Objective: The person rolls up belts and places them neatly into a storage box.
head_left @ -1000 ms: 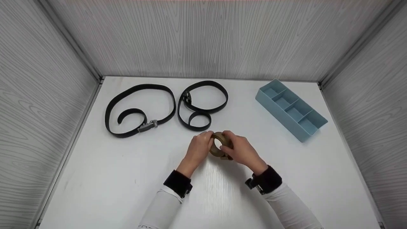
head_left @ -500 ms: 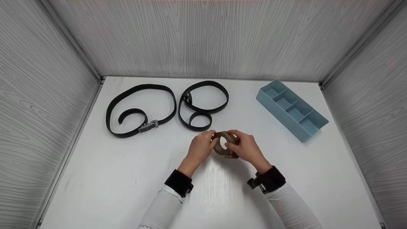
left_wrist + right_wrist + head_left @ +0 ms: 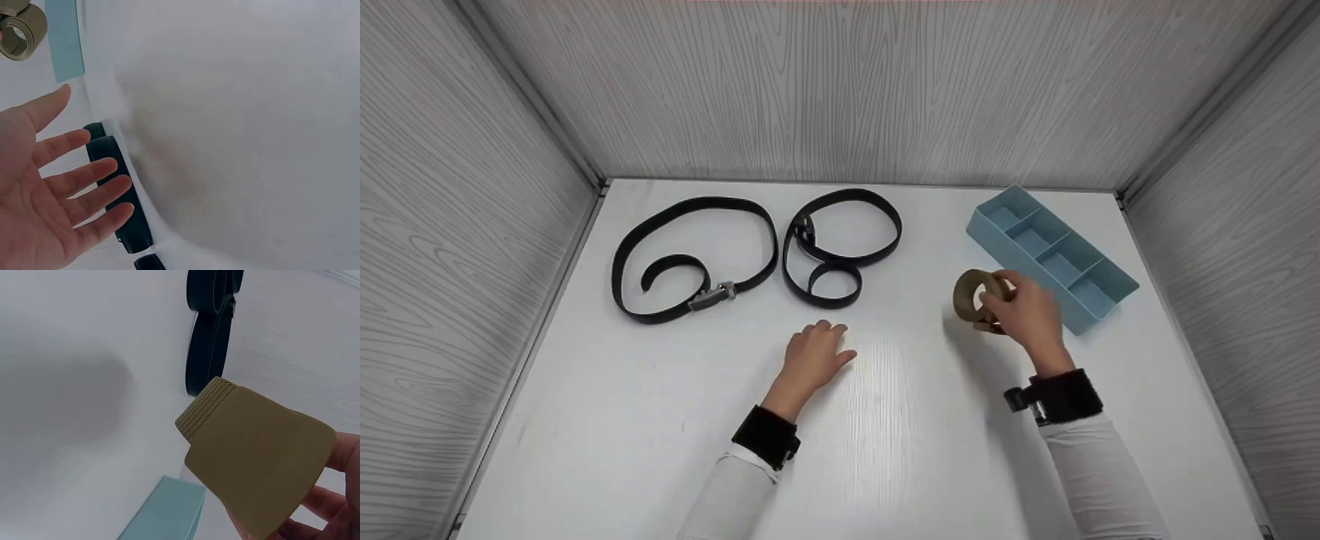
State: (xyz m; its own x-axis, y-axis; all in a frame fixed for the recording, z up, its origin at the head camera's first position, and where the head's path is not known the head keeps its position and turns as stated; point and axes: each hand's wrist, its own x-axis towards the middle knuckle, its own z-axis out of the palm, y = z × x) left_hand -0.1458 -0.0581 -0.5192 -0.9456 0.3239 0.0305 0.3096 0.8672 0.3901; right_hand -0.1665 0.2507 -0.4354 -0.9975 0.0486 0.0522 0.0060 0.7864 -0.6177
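In the head view my right hand (image 3: 1030, 313) pinches a rolled-up khaki belt (image 3: 969, 297) between thumb and fingers, just left of a pale blue divided tray (image 3: 1024, 266). The right wrist view shows a smooth, flat khaki piece of the belt (image 3: 264, 450) with a textured strip at one end. Its coiled layers show in the left wrist view, where the belt (image 3: 35, 28) is at the top left. My left hand (image 3: 810, 364) holds nothing; its fingers are spread (image 3: 90, 174), nearest the middle black belt (image 3: 832, 304).
Another black belt (image 3: 619, 259) with a silver buckle (image 3: 712, 297) lies looped at the left on the white table (image 3: 622, 420). The middle one has a dark buckle (image 3: 805, 229). Grey wood-grain walls (image 3: 840, 97) enclose the back and sides.
My right hand has carried the rolled belt right and away from me, towards the tray. My left hand has let go of it and drawn back slightly left, fingers spread.
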